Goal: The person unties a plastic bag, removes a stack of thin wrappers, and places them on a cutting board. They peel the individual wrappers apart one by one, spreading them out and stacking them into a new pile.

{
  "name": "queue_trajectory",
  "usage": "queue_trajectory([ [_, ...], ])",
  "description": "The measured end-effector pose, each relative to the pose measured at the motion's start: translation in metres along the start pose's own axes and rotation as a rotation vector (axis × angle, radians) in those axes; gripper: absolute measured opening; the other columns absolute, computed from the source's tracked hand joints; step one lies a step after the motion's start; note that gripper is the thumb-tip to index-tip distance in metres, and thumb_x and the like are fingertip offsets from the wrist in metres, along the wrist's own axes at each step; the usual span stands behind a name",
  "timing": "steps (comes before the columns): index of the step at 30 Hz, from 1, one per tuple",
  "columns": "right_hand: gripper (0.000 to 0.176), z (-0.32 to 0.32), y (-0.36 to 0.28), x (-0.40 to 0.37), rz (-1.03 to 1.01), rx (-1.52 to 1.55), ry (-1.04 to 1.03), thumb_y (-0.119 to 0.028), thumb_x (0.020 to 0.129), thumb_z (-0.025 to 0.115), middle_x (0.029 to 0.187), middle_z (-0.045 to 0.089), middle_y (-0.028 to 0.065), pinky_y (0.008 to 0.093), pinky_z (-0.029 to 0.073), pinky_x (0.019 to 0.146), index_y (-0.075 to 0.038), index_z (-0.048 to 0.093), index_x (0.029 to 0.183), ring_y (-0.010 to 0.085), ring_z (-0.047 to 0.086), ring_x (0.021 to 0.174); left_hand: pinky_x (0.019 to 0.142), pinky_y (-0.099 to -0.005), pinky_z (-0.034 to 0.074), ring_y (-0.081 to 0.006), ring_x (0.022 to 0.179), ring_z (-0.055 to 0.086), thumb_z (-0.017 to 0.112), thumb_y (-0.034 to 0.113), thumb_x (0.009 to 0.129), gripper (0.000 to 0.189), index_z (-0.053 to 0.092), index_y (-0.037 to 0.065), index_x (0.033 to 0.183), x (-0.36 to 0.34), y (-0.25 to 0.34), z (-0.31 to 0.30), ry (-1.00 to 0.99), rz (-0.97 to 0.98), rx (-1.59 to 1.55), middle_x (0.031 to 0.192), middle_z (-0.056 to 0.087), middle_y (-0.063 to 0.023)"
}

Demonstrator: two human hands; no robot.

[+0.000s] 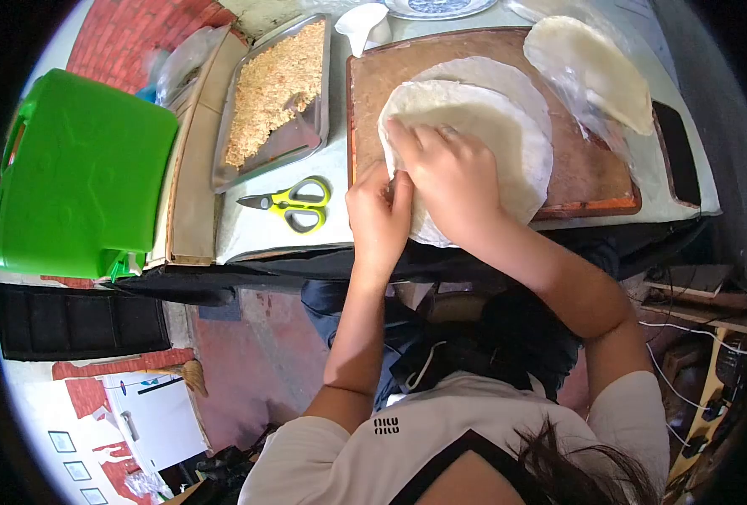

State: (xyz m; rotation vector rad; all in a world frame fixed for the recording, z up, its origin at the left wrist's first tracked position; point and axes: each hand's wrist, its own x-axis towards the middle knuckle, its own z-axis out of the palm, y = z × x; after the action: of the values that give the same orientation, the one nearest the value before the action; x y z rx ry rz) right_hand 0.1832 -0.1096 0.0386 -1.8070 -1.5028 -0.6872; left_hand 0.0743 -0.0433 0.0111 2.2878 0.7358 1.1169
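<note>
My left hand is closed at the near-left edge of the upper dough sheet, thumb and fingers drawn together on the rim. My right hand lies over the left part of the same sheet, its fingers bent down at the left rim, just beyond my left fingertips; its thumb is hidden, so I cannot tell whether it is gripping. The bulk of the sheet extends to the right of both grips, flat, with its near edge reaching past the near side of the wooden board.

The scissors, with green and grey handles, lie on the table to the left of my left hand, blades pointing left. The lower dough sheet shows beyond the far rim of the upper one, both on the board.

Farther left, the metal tray holds a crumbly yellowish filling. At the far right, a pale dough round rests on clear plastic. A white cup stands at the board's far-left corner, and a blue-patterned plate lies beyond the board.
</note>
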Motion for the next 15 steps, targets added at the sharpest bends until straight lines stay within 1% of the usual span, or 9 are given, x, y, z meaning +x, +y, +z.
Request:
queue_trajectory([
  [3,0.014,-0.001,0.002,0.003,0.001,-0.046,-0.183,-0.007,0.068,0.065,0.078,0.059,0.0066,0.0334,0.053,0.054,-0.005,0.061,0.081,0.0209,0.067,0.069,0.050,-0.0357,0.043,-0.0237,0.054,0.059,0.064,0.004,0.081,0.010,0.060,-0.005,0.083,0.000,0.014,-0.010,-0.109,-0.260,0.103,0.068,0.059,-0.0210],
  [4,0.013,-0.002,0.005,0.003,-0.018,-0.031,-0.186,-0.007,0.068,0.065,0.079,0.059,0.0071,0.0340,0.053,0.054,-0.005,0.061,0.081,0.0208,0.067,0.069,0.054,-0.0346,0.045,-0.0235,0.057,0.061,0.063,0.002,0.080,0.010,0.062,-0.005,0.088,-0.001,0.012,-0.008,-0.051,-0.235,0.038,0.070,0.061,-0.0202],
  [6,0.011,-0.004,0.015,0.002,-0.054,-0.004,-0.193,-0.006,0.069,0.064,0.081,0.059,0.0081,0.0350,0.053,0.053,-0.004,0.062,0.080,0.0206,0.067,0.070,0.060,-0.0324,0.051,-0.0231,0.064,0.066,0.062,-0.002,0.078,0.020,0.065,-0.003,0.098,-0.004,0.010,0.000,0.065,-0.184,-0.095,0.074,0.065,-0.0187],
  [9,0.013,-0.006,0.019,-0.003,-0.007,0.092,-0.141,-0.005,0.071,0.063,0.085,0.058,0.0106,0.0377,0.053,0.055,-0.002,0.062,0.084,0.0242,0.066,0.071,0.068,-0.0304,0.054,-0.0233,0.072,0.070,0.061,-0.005,0.076,0.039,0.062,-0.001,0.114,-0.001,0.011,-0.003,0.046,-0.243,-0.109,0.080,0.069,-0.0161],
  [10,0.013,-0.007,0.021,-0.005,0.022,0.139,-0.120,-0.004,0.073,0.062,0.086,0.057,0.0111,0.0388,0.053,0.057,-0.002,0.062,0.085,0.0257,0.066,0.072,0.073,-0.0290,0.053,-0.0171,0.082,0.068,0.059,-0.004,0.081,0.037,0.060,-0.001,0.119,0.000,0.015,-0.005,0.035,-0.240,-0.092,0.090,0.070,-0.0137],
  [13,0.012,-0.006,0.028,-0.012,0.116,0.265,-0.049,-0.003,0.077,0.060,0.088,0.056,0.0124,0.0417,0.052,0.061,-0.002,0.061,0.088,0.0297,0.065,0.073,0.079,-0.0298,0.051,-0.0180,0.089,0.066,0.057,-0.003,0.082,0.037,0.059,-0.001,0.119,0.004,-0.003,-0.002,0.103,-0.016,0.013,0.097,0.069,-0.0158],
  [15,0.011,-0.004,0.035,-0.013,0.180,0.326,0.002,-0.003,0.079,0.059,0.087,0.056,0.0126,0.0431,0.052,0.063,-0.002,0.060,0.090,0.0314,0.064,0.074,0.077,-0.0330,0.052,-0.0289,0.083,0.066,0.054,-0.005,0.080,0.039,0.058,-0.002,0.118,0.004,-0.006,-0.002,0.059,-0.062,-0.043,0.097,0.067,-0.0203],
])
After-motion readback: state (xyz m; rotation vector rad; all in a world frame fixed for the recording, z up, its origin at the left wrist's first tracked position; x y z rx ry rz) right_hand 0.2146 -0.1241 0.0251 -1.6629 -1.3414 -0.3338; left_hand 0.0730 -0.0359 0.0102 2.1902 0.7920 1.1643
